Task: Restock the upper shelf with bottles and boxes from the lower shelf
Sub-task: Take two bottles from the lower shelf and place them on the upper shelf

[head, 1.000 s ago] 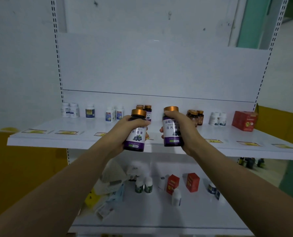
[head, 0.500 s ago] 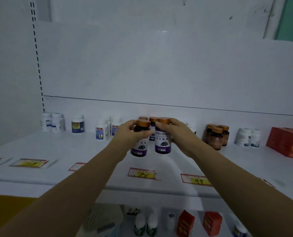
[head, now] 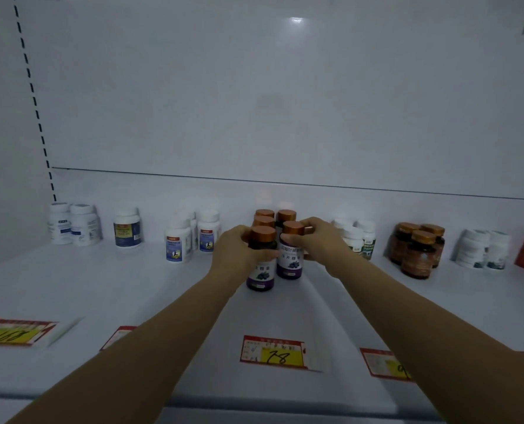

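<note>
On the white upper shelf, two rigid, probably light and smooth copper-capped purple-label bottles are gripped at mid-body, one by the left hand and one by the right hand, before three matching ones.

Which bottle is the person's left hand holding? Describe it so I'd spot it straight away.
On the white upper shelf, find the middle cluster of dark, copper-capped bottles. The left hand grips the dark copper-capped bottle with a purple label. It stands nearest the shelf's front edge, left of the right hand's matching bottle.
</note>
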